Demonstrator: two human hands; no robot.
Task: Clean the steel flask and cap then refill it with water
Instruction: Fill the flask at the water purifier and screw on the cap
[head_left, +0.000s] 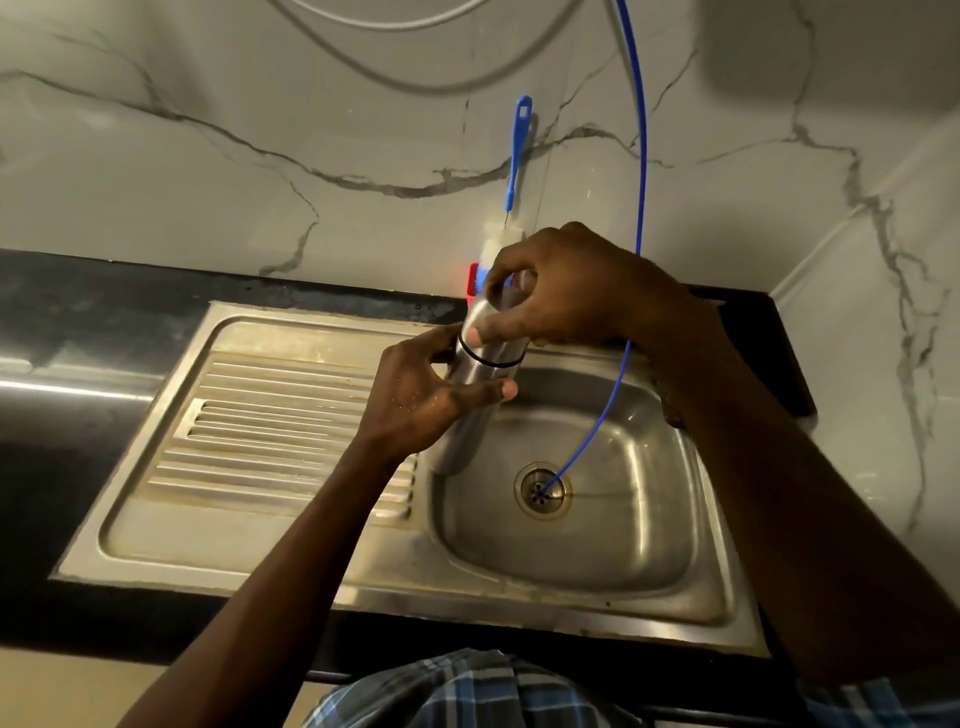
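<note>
A steel flask (467, 421) is held tilted over the left rim of the sink basin (613, 530). My left hand (415, 395) wraps around its body from the left. The steel cap (493, 322) sits on the flask's top, with a thin black ring where the two meet. My right hand (566, 291) grips the cap from above and the right, its fingers covering most of it. Whether the cap is tight or loose cannot be told.
A thin blue hose (608, 410) hangs from above into the sink drain (543, 489). A blue-handled bottle brush (517, 156) leans against the marble wall behind, next to something red (472, 280). A ribbed steel drainboard (270, 431) lies left of the basin, set in a black counter (78, 415).
</note>
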